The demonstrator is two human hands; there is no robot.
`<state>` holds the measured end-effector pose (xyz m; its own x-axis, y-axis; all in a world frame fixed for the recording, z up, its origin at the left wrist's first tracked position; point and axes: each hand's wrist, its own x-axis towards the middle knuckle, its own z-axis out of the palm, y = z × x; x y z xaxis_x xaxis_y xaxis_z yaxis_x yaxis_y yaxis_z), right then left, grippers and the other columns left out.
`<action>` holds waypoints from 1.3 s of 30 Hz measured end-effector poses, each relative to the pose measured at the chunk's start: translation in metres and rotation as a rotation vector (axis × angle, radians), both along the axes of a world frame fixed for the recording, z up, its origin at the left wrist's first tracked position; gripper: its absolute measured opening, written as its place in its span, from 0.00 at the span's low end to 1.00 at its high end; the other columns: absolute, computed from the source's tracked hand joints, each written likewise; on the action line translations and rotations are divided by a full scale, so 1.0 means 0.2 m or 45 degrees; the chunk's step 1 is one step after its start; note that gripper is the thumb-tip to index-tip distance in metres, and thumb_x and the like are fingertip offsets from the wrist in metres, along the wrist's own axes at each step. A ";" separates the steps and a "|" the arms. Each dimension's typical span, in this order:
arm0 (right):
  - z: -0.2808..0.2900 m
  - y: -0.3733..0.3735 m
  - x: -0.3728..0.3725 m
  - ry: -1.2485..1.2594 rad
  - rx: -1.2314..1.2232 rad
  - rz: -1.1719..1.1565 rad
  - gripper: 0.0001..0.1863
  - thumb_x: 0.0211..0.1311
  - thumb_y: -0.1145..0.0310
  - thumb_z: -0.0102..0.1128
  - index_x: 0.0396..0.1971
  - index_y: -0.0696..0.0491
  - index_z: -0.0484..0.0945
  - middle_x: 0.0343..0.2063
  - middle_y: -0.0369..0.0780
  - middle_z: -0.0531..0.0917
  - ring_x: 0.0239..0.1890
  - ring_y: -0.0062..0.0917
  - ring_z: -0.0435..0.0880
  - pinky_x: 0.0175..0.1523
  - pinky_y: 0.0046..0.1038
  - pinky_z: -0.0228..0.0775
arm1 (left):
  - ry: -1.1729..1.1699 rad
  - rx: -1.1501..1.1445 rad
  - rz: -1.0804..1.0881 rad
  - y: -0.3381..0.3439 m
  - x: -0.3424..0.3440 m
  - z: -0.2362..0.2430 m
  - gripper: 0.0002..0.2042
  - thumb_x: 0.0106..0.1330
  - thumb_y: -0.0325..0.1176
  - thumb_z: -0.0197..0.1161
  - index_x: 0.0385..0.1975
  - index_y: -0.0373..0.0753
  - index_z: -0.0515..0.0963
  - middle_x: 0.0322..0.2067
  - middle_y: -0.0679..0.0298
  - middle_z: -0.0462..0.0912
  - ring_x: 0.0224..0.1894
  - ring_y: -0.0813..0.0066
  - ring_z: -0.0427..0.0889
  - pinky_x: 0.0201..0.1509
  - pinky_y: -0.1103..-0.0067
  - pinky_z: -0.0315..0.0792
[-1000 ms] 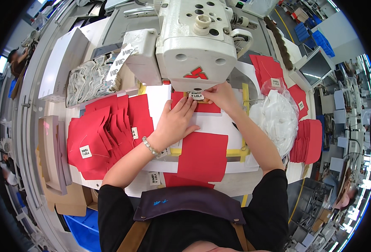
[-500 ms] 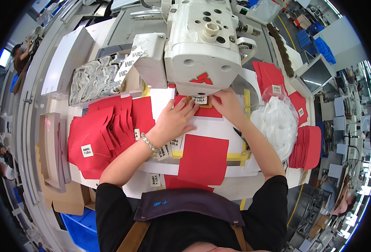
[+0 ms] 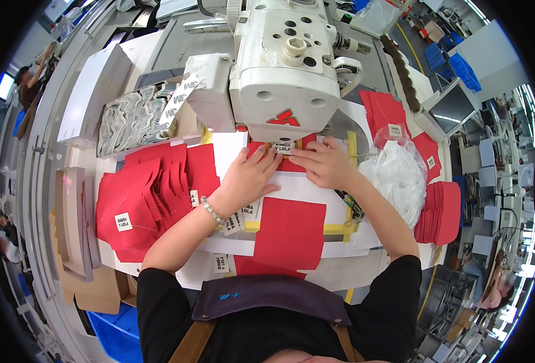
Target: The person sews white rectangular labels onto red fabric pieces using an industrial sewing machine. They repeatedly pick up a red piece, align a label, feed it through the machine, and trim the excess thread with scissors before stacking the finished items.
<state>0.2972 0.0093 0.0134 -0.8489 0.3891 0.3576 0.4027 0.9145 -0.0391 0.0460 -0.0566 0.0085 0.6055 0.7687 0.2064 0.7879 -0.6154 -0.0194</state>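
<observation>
Under the white sewing machine head [image 3: 282,91], a small white label with dark print [image 3: 282,147] lies on a red fabric piece [image 3: 297,164], inside a small yellowish frame. My left hand [image 3: 246,178] rests nearly flat, its fingertips on the label's left and lower edge. From the right, my right hand [image 3: 326,164] reaches in with fingers stretched to the label's right edge, pressing on it; its thumb is partly hidden. Nearer to me lies another red piece [image 3: 290,233], overlapping more red fabric. Loose labels [image 3: 234,224] are beside my left wrist.
Stacked red pieces [image 3: 137,199] fill the left side, before a box of folded strips [image 3: 134,121]. A narrow open carton [image 3: 74,224] stands at the far left. On the right are a white bundle in plastic [image 3: 394,187], red piles [image 3: 440,212] and a small screen [image 3: 452,112].
My right hand has turned and lowered, its fingers going from a pinch near the label to lying against its right edge. The label sits slightly lower and further left in view.
</observation>
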 end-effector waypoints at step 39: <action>-0.08 -0.07 -0.05 0.062 0.198 -0.253 0.16 0.53 0.62 0.65 0.43 0.48 0.81 0.47 0.30 0.81 0.49 0.21 0.75 0.45 0.35 0.58 | -0.259 -0.084 -0.003 0.02 -0.01 -0.03 0.29 0.60 0.52 0.63 0.58 0.43 0.71 0.59 0.63 0.73 0.61 0.67 0.70 0.64 0.62 0.58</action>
<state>0.2869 -0.0052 -0.0018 -0.7416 0.4838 0.4647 0.5762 0.8142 0.0717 0.0433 -0.0524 0.0026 0.5580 0.7835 0.2734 0.7703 -0.6116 0.1804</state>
